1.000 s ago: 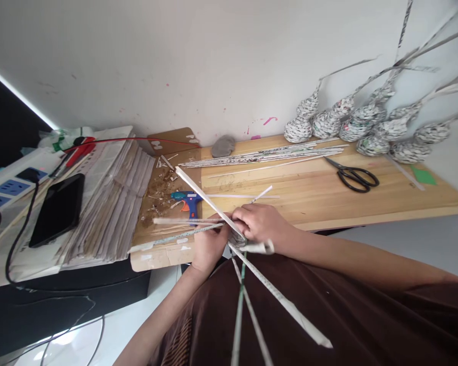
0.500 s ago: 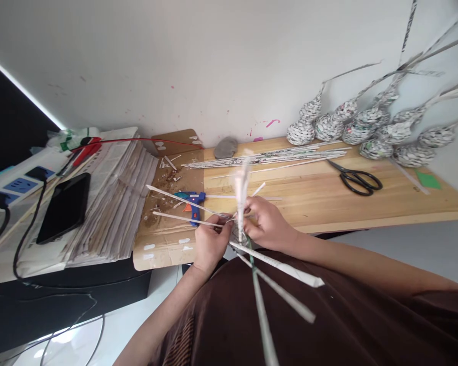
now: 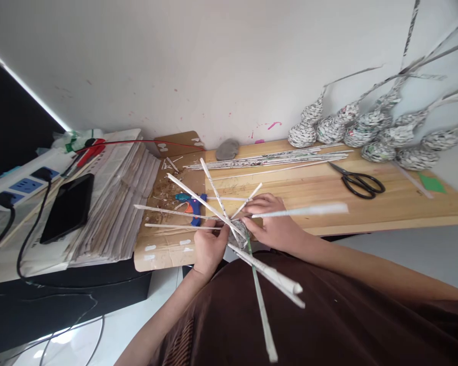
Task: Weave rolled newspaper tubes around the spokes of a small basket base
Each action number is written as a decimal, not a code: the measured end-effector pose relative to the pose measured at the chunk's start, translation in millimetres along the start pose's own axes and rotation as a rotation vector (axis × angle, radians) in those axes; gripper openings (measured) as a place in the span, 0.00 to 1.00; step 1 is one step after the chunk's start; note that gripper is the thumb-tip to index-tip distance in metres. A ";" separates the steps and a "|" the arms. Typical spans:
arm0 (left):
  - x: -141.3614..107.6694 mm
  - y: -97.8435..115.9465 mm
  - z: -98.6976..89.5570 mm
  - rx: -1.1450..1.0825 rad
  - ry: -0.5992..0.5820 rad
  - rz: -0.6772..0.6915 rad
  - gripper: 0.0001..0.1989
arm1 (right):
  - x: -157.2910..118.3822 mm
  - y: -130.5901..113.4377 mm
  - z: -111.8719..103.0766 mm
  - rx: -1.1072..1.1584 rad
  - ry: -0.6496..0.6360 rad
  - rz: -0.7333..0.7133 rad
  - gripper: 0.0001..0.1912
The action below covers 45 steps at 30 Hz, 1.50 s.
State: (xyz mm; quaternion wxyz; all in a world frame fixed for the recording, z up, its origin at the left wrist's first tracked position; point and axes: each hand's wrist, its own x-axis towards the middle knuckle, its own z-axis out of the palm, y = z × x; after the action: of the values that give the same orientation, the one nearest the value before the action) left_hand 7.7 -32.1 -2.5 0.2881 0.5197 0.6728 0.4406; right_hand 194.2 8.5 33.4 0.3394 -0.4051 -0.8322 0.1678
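Over the table's front edge, a small round woven paper base sits between my hands, with several rolled paper tubes fanning out from it. My left hand is closed on the base's left side, thumb on top. At the far right of the weave, my right hand has its fingers bent around a paper tube, which points right and is blurred at its tip. A green-tinted tube and thicker white tubes hang toward my lap.
A blue glue gun lies on cardboard. Behind are a grey stone, loose paper tubes, black scissors and several woven paper gourds. At left stand stacked newspapers, a phone and a power strip.
The blurred upright tube at the centre is no longer standing there; one tube now points right by my right hand. Other tubes have shifted, and the right hand has moved slightly right.
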 end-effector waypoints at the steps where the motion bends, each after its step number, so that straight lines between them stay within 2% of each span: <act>1: 0.1 -1.5 0.3 -0.026 -0.013 -0.018 0.09 | -0.4 0.3 0.5 -0.003 -0.019 0.041 0.06; 7: 0.8 -6.0 1.0 -0.133 -0.076 0.051 0.10 | 0.5 -2.2 4.7 0.139 -0.076 0.171 0.08; 11: 1.2 -2.5 1.1 -0.136 -0.080 0.018 0.11 | 0.1 2.5 6.2 0.152 -0.073 0.094 0.10; 13: 1.6 -0.7 1.7 -0.127 -0.074 0.042 0.10 | 0.5 4.9 4.0 0.111 -0.057 0.052 0.08; 15: 1.7 -1.0 2.2 -0.106 -0.063 0.097 0.08 | 1.7 5.3 -0.6 0.082 -0.027 0.069 0.06; 18: 1.3 -5.8 2.9 -0.084 -0.062 0.156 0.06 | 4.5 3.6 -8.3 0.155 -0.014 0.161 0.05; 22: -0.6 -11.4 3.8 -0.101 -0.063 0.201 0.05 | 7.6 4.9 -10.0 0.455 -0.104 0.354 0.10; 25: -1.1 -9.3 3.8 -0.111 -0.064 0.229 0.05 | 9.3 9.5 -6.3 0.583 -0.129 0.422 0.12; 29: 0.6 -3.7 1.4 0.003 -0.025 0.355 0.06 | 9.6 11.2 -3.6 0.608 -0.104 0.404 0.12; 32: 1.5 0.0 -1.7 0.059 -0.065 0.454 0.07 | 8.2 8.8 -3.8 0.563 -0.105 0.359 0.12; 37: -0.1 6.0 -4.9 0.017 -0.169 0.448 0.10 | 7.0 5.8 -4.4 0.520 -0.123 0.308 0.13; 42: -1.0 5.8 -5.1 0.031 -0.135 0.458 0.10 | 9.5 1.7 -9.2 0.492 -0.227 0.292 0.10; 45: -1.5 5.3 -5.1 0.064 -0.120 0.482 0.10 | 9.7 -0.7 -12.6 0.353 -0.314 0.254 0.07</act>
State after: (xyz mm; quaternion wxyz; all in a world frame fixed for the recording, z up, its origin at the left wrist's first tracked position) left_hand 6.2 -34.6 4.4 0.1975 0.6991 0.5250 0.4434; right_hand 198.3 15.8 47.0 0.2476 -0.4101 -0.7749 0.4124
